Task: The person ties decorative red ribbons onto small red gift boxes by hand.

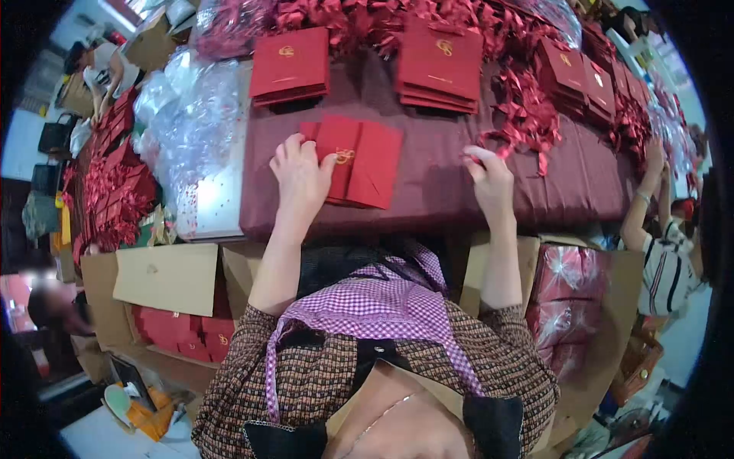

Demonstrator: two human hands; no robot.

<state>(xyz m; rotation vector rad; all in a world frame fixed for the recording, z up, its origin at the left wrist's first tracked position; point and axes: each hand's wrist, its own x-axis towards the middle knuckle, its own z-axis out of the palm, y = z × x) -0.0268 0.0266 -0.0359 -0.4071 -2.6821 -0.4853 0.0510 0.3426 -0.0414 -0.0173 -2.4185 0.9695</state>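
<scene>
My left hand (300, 172) rests on the left side of a red paper gift bag (375, 164) with a gold emblem. Its fingers are spread, and the thumb lies beside the emblem. The bag lies flat and slightly turned on the table, with more red card showing under its edges. To the right, my right hand (491, 183) pinches the end of a red ribbon (483, 155) between thumb and fingers. One of its fingertips has a white covering. Just beyond that hand sits a tangled heap of shiny red ribbons (530, 115).
Stacks of red bags (289, 65) (440, 65) stand at the back of the cloth-covered table (436, 183). Clear plastic wrap (191, 115) piles up on the left. Open cartons (164, 275) (627, 306) with red goods flank me. Other people (669, 260) work at both sides.
</scene>
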